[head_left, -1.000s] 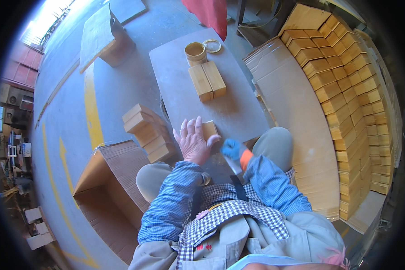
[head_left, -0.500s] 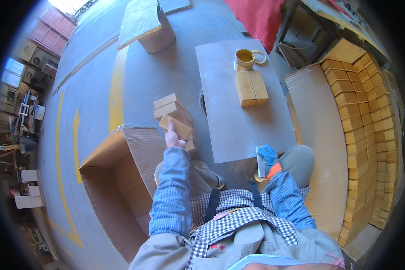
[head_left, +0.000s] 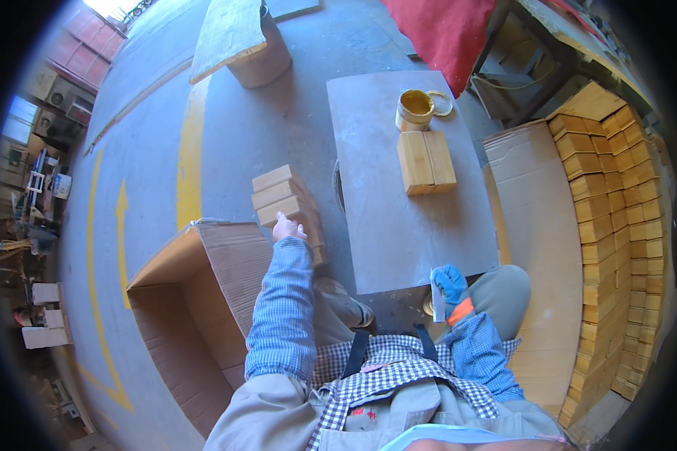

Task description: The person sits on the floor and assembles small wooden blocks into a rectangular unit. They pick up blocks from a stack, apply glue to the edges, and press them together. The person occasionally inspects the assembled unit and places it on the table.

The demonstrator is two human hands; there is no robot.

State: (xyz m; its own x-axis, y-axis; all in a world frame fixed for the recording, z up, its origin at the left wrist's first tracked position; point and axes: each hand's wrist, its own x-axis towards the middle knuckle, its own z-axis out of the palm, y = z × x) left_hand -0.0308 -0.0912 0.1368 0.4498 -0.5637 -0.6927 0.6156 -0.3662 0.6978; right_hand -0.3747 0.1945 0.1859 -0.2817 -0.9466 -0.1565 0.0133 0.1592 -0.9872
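My bare left hand (head_left: 287,227) rests at the near end of a row of light wooden blocks (head_left: 274,197) to the left of the board. Its fingers look apart, touching the nearest top block, which lies in line with the others. Gripped in my blue-gloved right hand (head_left: 451,284) is a flat pale strip (head_left: 438,301), pointing down beside my right knee. On the grey board (head_left: 376,248) before me stand two wooden blocks (head_left: 427,163) side by side. Behind them is an open tin (head_left: 415,110) with yellowish-brown contents, its ring-shaped lid (head_left: 441,104) next to it.
At my left stands an open cardboard box (head_left: 237,259). Stacked yellowish wooden blocks (head_left: 598,248) fill the right side, by a cardboard sheet (head_left: 538,210). A drum with a plank (head_left: 233,37) on top stands farther off. Red cloth (head_left: 444,37) hangs at the back right.
The wooden block that my left hand held tilted over the row now lies in line with it, and its fingers have loosened. My right hand keeps the pale strip in nearly the same place.
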